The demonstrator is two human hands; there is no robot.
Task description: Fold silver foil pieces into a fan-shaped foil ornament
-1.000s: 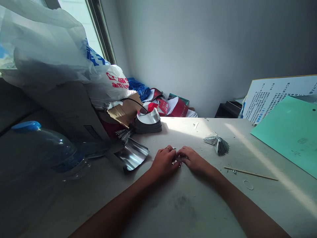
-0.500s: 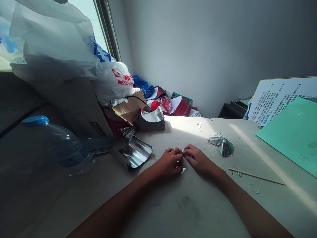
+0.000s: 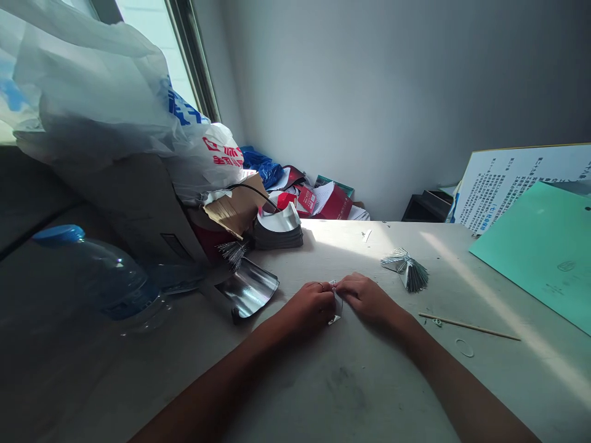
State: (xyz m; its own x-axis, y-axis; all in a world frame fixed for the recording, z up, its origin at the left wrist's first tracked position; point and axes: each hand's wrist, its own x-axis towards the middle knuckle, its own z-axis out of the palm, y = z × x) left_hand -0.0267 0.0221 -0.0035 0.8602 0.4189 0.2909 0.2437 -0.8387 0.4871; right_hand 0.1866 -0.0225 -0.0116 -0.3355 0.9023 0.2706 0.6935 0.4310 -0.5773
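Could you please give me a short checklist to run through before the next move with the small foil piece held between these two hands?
1. Left hand and right hand both on the small foil piece: ok, they meet at it.
2. Folds in the piece: cannot tell, fingers hide most of it.
3. Folded foil fan apart from the right hand: ok.
4. Curved foil sheet apart from the left hand: ok.
5. Wooden stick apart from the right hand: ok, it lies off to that side.
6. Sunlight on the hands: not ok, the bright patch falls on the table beyond them.
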